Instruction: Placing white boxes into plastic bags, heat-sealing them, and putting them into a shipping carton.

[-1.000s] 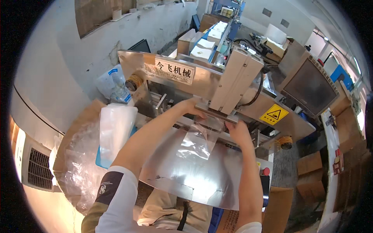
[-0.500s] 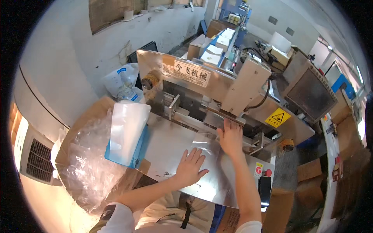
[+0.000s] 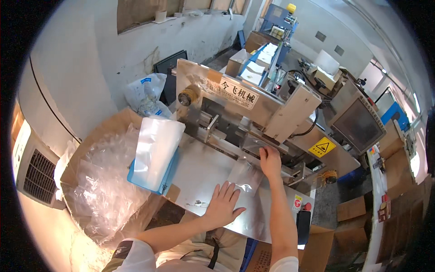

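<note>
A clear plastic bag (image 3: 245, 174) lies on the shiny metal worktop, reaching up to the slot of a metal machine (image 3: 281, 111). My right hand (image 3: 271, 164) is at that slot, its bent fingers closed on the bag's far part; the fingertips are partly hidden. Flat on the worktop (image 3: 192, 167), near the bag's close edge, rests my left hand (image 3: 221, 206) with fingers spread and nothing held. To the left, a stack of clear bags (image 3: 157, 147) stands in a blue tray (image 3: 168, 174).
A large cardboard box (image 3: 72, 181) full of loose clear plastic (image 3: 106, 181) stands at left. On the worktop's right are a red button (image 3: 307, 206) and a black phone-like object (image 3: 303, 226). A screen (image 3: 358, 129) and a blue conveyor (image 3: 265, 61) are behind.
My right hand's fingers, stretched out under the machine's bar before, are now bent and drawn slightly back. The left hand stays flat on the worktop. The view has shifted a little.
</note>
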{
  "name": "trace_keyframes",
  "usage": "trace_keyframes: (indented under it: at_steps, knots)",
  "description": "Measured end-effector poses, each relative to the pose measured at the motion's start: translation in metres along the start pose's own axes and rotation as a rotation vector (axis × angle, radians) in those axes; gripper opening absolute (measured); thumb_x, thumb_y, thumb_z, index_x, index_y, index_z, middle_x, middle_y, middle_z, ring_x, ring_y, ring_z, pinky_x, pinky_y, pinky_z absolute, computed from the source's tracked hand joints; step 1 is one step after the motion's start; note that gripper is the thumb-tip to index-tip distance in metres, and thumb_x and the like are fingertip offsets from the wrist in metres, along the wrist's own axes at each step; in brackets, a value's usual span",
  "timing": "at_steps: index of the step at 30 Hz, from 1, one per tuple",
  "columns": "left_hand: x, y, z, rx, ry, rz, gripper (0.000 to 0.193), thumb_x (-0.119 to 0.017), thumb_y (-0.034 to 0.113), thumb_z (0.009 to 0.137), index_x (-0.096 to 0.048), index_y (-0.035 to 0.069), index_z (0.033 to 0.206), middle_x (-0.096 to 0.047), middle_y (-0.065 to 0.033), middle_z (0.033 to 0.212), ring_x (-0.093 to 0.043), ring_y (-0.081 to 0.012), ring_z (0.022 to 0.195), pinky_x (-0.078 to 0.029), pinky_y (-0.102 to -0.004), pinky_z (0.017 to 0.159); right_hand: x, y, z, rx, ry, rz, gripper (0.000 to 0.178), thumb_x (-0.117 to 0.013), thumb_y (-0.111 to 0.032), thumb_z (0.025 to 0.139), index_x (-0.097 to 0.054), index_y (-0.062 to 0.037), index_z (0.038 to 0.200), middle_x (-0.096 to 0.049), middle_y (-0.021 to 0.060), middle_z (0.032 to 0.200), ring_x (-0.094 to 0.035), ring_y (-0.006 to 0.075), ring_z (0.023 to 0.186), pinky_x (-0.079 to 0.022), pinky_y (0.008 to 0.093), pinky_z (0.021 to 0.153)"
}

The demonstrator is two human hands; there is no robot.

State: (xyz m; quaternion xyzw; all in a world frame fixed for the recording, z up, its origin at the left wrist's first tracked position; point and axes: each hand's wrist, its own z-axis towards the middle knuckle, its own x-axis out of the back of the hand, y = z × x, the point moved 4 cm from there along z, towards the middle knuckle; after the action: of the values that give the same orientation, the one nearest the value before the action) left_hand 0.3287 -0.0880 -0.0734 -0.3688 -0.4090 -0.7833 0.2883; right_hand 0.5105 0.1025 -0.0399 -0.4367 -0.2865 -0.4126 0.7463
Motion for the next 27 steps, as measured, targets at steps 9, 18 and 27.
trace_keyframes:
  at_steps: [9, 18, 27]
  knots:
    - [-0.005, 0.006, 0.000, -0.034, 0.023, 0.041, 0.070, -0.059, 0.051, 0.092, -0.051, -0.004, 0.136, -0.043, -0.0263, 0.147, -0.035, -0.0448, 0.140, -0.025, -0.0592, 0.115, 0.015, -0.007, -0.003, 0.053, 0.025, -0.113, 0.041, -0.058, -0.031, 0.098, -0.064, 0.0028, 0.120, -0.066, 0.0271, 0.113, -0.061, 0.0445, 0.107, -0.050, 0.0512, 0.092]
    - [-0.006, -0.003, -0.006, -0.001, -0.014, 0.018, 0.071, -0.057, 0.051, 0.092, -0.050, -0.004, 0.137, -0.042, -0.0257, 0.149, -0.033, -0.0437, 0.142, -0.021, -0.0583, 0.117, 0.074, -0.065, -0.170, 0.028, 0.029, 0.081, 0.040, -0.063, -0.023, 0.096, -0.061, 0.0044, 0.125, -0.055, 0.0285, 0.136, -0.055, 0.0453, 0.123, -0.044, 0.0476, 0.105]
    - [-0.013, -0.001, -0.005, -0.003, -0.001, 0.052, 0.072, -0.056, 0.052, 0.094, -0.048, -0.003, 0.139, -0.042, -0.0254, 0.149, -0.031, -0.0427, 0.144, -0.019, -0.0582, 0.118, 0.072, -0.038, -0.241, -0.153, 0.117, 0.143, 0.031, -0.067, -0.017, 0.092, -0.066, 0.0034, 0.114, -0.059, 0.0247, 0.132, -0.058, 0.0418, 0.119, -0.047, 0.0450, 0.101]
